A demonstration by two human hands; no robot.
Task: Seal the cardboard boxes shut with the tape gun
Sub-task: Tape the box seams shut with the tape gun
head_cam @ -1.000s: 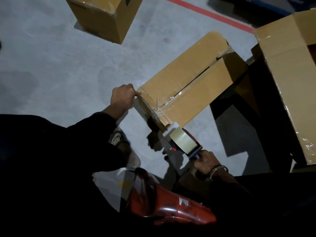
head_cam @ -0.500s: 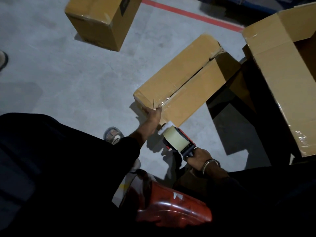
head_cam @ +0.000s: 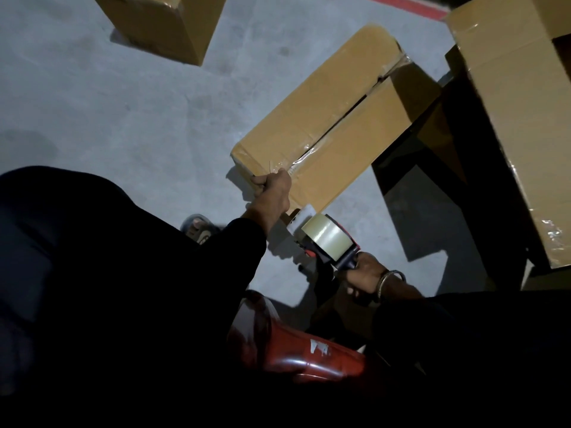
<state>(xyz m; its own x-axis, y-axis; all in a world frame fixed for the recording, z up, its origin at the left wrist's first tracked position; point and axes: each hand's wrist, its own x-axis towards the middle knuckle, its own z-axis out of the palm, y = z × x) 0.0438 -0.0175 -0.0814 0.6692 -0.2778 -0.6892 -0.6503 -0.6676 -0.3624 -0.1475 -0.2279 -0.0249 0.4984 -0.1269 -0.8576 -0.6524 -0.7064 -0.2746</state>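
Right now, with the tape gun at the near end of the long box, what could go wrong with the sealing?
1. The long brown cardboard box shows a dark gap along its centre seam; tape may bridge it loosely.
2. The left hand grips the near edge, close to the red tape gun held by the right hand; its cutter could catch fingers.

left hand reaches forward, fingers curled in a fist, dark sleeve up to the wrist; right hand lower, fingers wrapped tight, bangle on its wrist.

Warehouse or packing floor: bare concrete floor, red painted line, cardboard boxes beyond the fingers.
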